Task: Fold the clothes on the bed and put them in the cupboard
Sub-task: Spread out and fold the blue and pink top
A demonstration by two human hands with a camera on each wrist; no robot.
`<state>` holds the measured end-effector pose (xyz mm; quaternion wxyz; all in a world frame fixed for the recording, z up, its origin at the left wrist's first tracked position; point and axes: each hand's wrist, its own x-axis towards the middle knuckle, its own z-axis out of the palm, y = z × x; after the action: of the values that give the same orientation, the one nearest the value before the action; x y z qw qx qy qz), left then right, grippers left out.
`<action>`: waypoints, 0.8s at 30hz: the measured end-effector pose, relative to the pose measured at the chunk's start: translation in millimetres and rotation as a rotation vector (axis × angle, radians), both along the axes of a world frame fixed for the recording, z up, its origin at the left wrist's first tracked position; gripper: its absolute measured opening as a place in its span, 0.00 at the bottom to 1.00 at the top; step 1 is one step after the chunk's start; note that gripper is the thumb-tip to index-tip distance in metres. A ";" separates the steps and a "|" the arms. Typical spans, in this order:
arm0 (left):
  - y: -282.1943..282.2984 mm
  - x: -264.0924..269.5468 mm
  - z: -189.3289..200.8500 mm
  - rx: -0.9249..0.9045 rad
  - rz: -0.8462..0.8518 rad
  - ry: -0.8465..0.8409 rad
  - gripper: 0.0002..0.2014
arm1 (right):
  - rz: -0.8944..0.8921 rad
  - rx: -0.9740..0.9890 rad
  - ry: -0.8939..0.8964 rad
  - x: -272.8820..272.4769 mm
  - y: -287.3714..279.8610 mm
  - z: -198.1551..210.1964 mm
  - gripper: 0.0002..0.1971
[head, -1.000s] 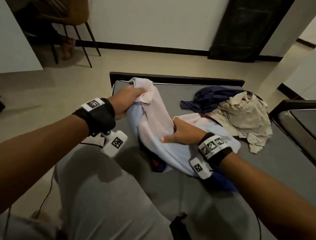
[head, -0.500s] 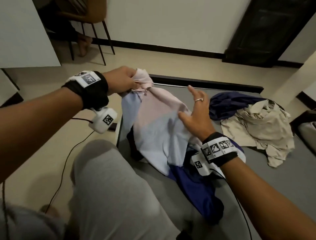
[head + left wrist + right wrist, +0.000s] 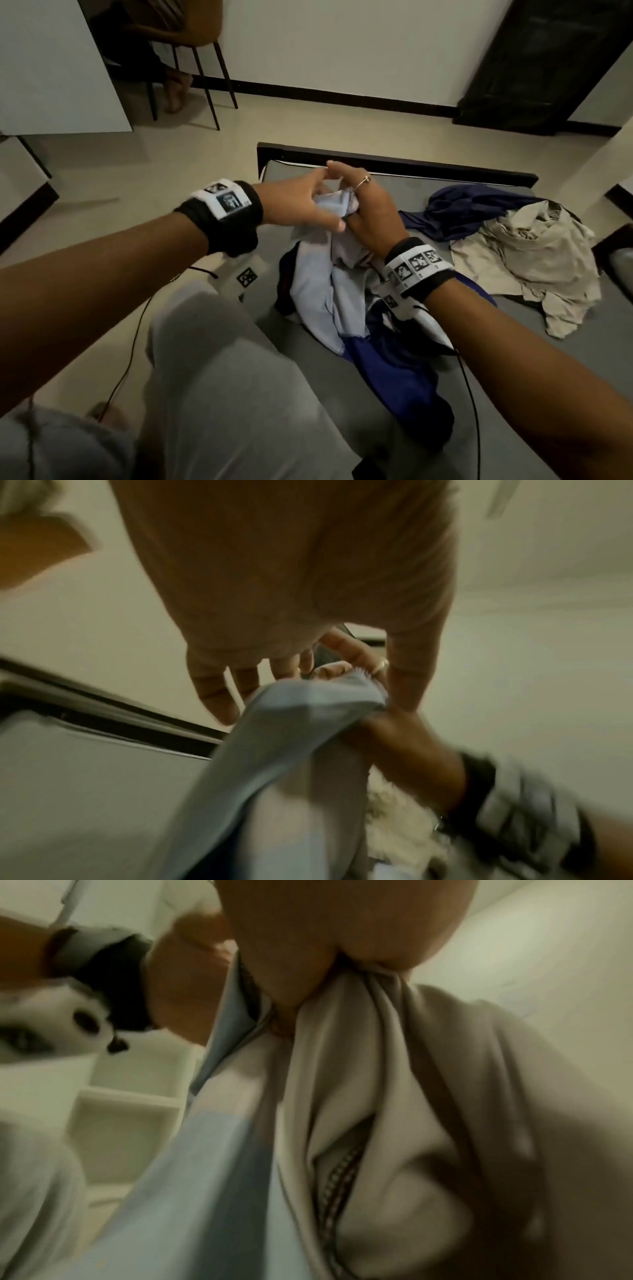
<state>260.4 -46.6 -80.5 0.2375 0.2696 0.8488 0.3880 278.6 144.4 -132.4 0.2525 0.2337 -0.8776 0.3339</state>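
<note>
Both hands meet at the garment's top edge, over the bed's far rail.
The right hand (image 3: 368, 219) grips the pale blue-and-pink shirt (image 3: 322, 291); the left hand (image 3: 305, 202), fingers loose, touches it; the shirt hangs toward the person onto the bed (image 3: 445, 394).

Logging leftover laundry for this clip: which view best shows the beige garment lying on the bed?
The head view: the beige garment lies crumpled and whole on the grey bed, beside a dark blue garment. The left wrist view catches only a blurred pale patch that may be it; the right wrist view does not show it.

Pale blue and pink garment (image 3: 317, 294) with dark blue panel, navy cloth (image 3: 469, 212), beige clothes (image 3: 534, 253), grey bed (image 3: 513, 359).
</note>
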 end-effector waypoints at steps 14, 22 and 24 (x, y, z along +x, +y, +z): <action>-24.2 -14.8 -30.5 0.470 0.443 -0.134 0.09 | -0.217 -0.679 -0.252 -17.6 51.9 58.3 0.14; -69.7 -7.7 18.6 -0.340 0.056 0.297 0.27 | -0.449 -0.711 -0.286 -20.2 82.7 55.1 0.17; -75.1 -8.7 1.1 -0.751 -0.060 0.468 0.24 | -0.448 -0.722 -0.304 -19.0 80.8 59.4 0.20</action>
<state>251.7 -121.7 -79.4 0.1317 0.2699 0.9535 -0.0259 259.6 225.3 -73.0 0.2521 -0.1169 -0.7608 0.5864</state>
